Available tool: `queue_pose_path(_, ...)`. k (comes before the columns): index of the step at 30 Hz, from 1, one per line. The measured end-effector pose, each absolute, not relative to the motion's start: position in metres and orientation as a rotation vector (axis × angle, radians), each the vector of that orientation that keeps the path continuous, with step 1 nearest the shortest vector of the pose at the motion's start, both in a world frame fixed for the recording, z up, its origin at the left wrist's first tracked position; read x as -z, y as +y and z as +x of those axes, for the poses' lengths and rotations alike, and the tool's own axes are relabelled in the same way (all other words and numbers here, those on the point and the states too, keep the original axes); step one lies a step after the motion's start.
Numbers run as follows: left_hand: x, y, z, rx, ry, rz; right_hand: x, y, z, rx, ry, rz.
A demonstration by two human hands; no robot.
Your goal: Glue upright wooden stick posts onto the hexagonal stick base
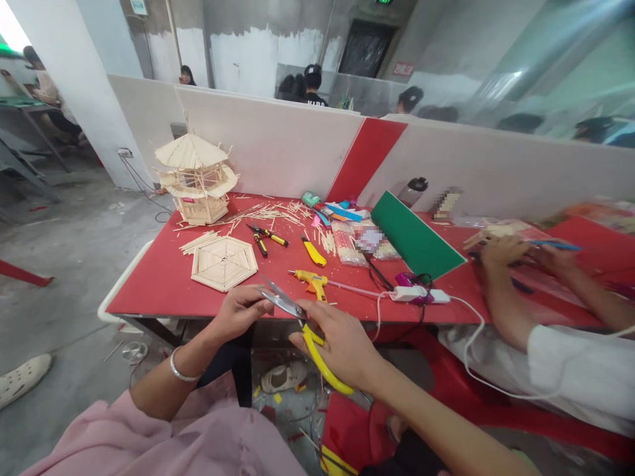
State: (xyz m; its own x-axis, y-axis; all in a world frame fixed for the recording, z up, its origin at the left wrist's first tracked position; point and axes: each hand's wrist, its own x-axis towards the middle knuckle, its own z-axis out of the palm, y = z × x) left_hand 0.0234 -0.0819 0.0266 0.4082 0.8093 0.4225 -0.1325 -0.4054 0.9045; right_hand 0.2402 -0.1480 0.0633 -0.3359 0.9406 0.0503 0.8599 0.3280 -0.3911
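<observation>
In my right hand [342, 344] is a pair of scissors [286, 304] with yellow handles, held above the table's front edge. Their metal blades are parted and point to the left. The fingers of my left hand [241, 312] are pinched together right at the blade tips. Whatever they grip there is too small or hidden to make out. Just beyond my left hand, a hexagonal panel of wooden sticks [224, 263] lies flat on the red table [149, 291]. A yellow glue gun [312, 283] rests beyond the scissors.
A stick pavilion model [194, 182] stands at the back left. Pliers [268, 238], a yellow utility knife [313, 251], loose sticks and stick packs [347, 243] lie about. A green board [417, 235] leans near a white power strip [421, 295]. A co-worker's hands [506, 251] work at right.
</observation>
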Motion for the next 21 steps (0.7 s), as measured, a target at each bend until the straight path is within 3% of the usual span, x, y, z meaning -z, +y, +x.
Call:
queue_pose_path(10, -0.020, -0.082, 0.022, -1.179, 0.665, 1.629, -0.054, -0.145, 0.239, -0.412, -2.238, -1.575)
queue_pose_path(16, -0.001, -0.054, 0.011, -1.248, 0.684, 1.134, -0.056, -0.123, 0.251, -0.332, -2.191, -2.008)
queue_pose_path(21, -0.002, -0.010, -0.003, -1.261, 0.584, 0.930, -0.046, -0.033, 0.254, -0.281, -2.182, -2.244)
